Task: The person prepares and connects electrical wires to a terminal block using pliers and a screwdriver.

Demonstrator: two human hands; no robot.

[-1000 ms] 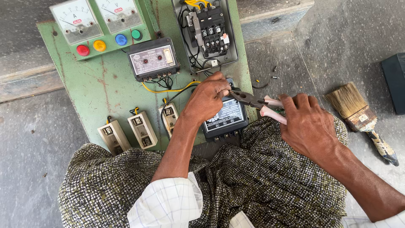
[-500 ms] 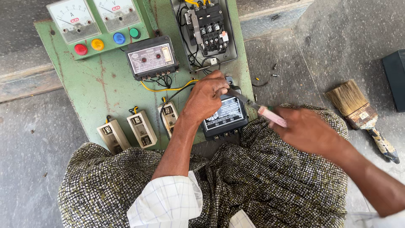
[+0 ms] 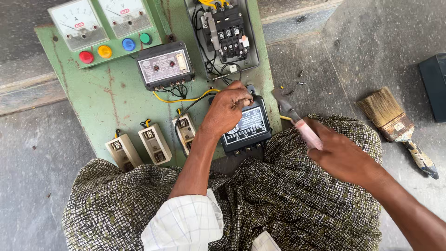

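The black meter box point(image 3: 246, 128) on the green panel board point(image 3: 102, 102) sits under the left hand point(image 3: 225, 109), fingers curled and pinching at its top edge. The right hand point(image 3: 344, 155) grips pink-handled pliers point(image 3: 297, 121), fingers wrapped tight.

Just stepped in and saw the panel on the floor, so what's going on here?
A person sits over a green electrical panel. The left hand rests on the top edge of a black meter box, fingertips by the yellow wire. The right hand holds pink-handled pliers, tips just off the panel's right edge. A paintbrush lies on the floor to the right.
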